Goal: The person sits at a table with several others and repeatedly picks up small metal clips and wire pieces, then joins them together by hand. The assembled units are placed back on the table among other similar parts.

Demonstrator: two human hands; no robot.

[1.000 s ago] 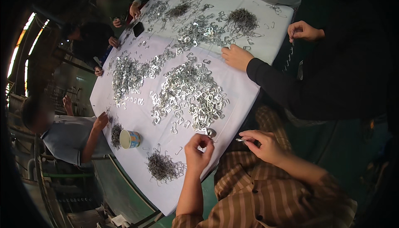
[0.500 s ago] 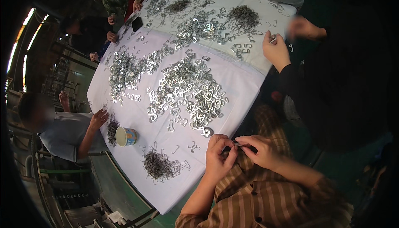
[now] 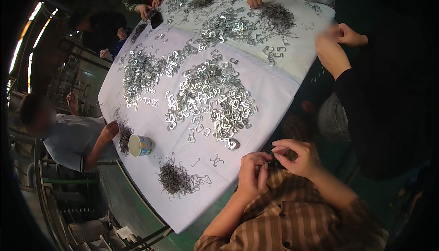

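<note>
In front of my striped shirt, just off the table's near edge, both my hands are raised close together. My left hand (image 3: 253, 172) is closed, thumb against curled fingers. My right hand (image 3: 299, 157) faces it with thumb and fingertips pinched. Between the fingertips is something small and dark, too unclear to name. Nearest to them on the table lies a round silver metal piece (image 3: 233, 144), at the end of a large heap of shiny bent metal clips (image 3: 215, 98). A tangle of thin dark wire hooks (image 3: 173, 178) lies to the left, with a few loose hooks (image 3: 216, 160) beside it.
White sheeting covers the table (image 3: 183, 212). A patterned paper cup (image 3: 140, 146) stands near the left edge. Farther off lie more clips (image 3: 139, 75), another wire heap (image 3: 277, 18) and a black phone (image 3: 156, 20). Co-workers sit around; one's hands (image 3: 333, 52) are close on my right.
My hands have shifted slightly right, and the small piece between them shows less clearly. At the far side a co-worker's hand has come to the wire heap. The view has shifted a little.
</note>
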